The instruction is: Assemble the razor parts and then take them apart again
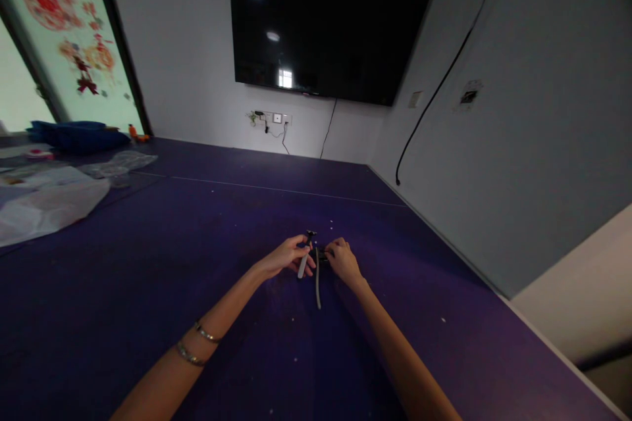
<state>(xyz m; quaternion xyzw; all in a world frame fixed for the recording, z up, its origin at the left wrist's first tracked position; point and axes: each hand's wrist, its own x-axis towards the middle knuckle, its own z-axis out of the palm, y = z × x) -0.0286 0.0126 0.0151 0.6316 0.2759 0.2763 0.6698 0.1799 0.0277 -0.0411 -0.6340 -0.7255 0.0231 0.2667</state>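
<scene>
My left hand (291,255) is closed around a razor-like tool (303,266) with a pale grey handle and a dark T-shaped head pointing away from me. Opposite it, my right hand (344,262) has its fingertips pressed onto a small dark object (322,256); its exact kind is too small to make out. Between the hands a thin grey rod or tube (318,289) runs towards me, its far end close to the dark object. I cannot tell whether those two are joined.
The hands work low over a purple floor or mat (222,342) with small white bits scattered on it. Clear plastic bags (59,200) and a dark blue cloth bag (76,137) lie at the left. A black cable (434,95) hangs down the right wall, below and beside a television (330,20).
</scene>
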